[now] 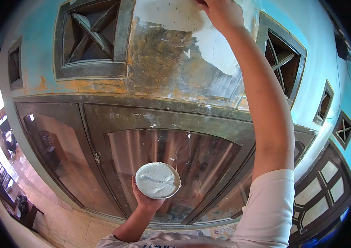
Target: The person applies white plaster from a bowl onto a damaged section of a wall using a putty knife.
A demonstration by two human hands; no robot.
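Note:
My left hand (145,201) grips a round tub (178,191) from its left side and underneath, in front of the glazed doors. Smooth white paste (155,188) fills the tub nearly to the rim, with a greyish ridge across its middle. High up, my right hand (225,15) is raised to the wall, its fingers closed and partly cut off by the top edge. A bit of something dark shows at the fingertips, too little to name. Beside that hand, fresh white paste (214,47) covers part of the bare brown wall patch (159,58).
A crossed wooden vent frame (91,37) is at the upper left, another (281,58) behind my right arm. Below runs a dark wooden door frame (142,113) with arched glass panes. Tiled floor (60,211) and a dark bench (29,219) lie at the lower left.

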